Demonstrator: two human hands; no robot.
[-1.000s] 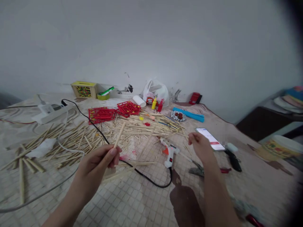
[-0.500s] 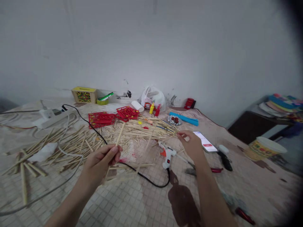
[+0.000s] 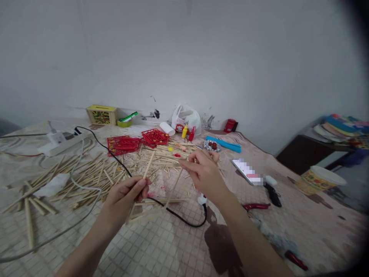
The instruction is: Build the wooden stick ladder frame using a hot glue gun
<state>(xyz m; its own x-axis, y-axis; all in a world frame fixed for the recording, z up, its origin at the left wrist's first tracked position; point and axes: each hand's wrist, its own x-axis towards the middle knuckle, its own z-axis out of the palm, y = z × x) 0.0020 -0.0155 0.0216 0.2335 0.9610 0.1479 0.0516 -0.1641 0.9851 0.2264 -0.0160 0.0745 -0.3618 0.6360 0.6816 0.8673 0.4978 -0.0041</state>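
Note:
My left hand (image 3: 128,194) is closed around a pale wooden stick (image 3: 149,164), thumb on top. This stick seems joined to others in an open frame; its far-side stick (image 3: 173,188) is blurred. My right hand (image 3: 203,171) hovers to the right of the frame, fingers pinched together toward it. Whatever lies between those fingertips is too small and blurred to make out. Beneath the right hand is a white glue gun (image 3: 202,200), mostly hidden, with its black cord (image 3: 184,222) running under the frame.
Loose wooden sticks (image 3: 89,179) cover the left and middle table. Red trays (image 3: 123,145) of red sticks, a plastic bag (image 3: 187,117) and paint bottles (image 3: 185,131) stand behind. At right lie a phone (image 3: 245,171), red-handled pliers (image 3: 258,206) and a paper cup (image 3: 319,181).
My right hand has moved left from beside the phone to over the glue gun, closer to the frame. My left hand and its stick have stayed nearly still.

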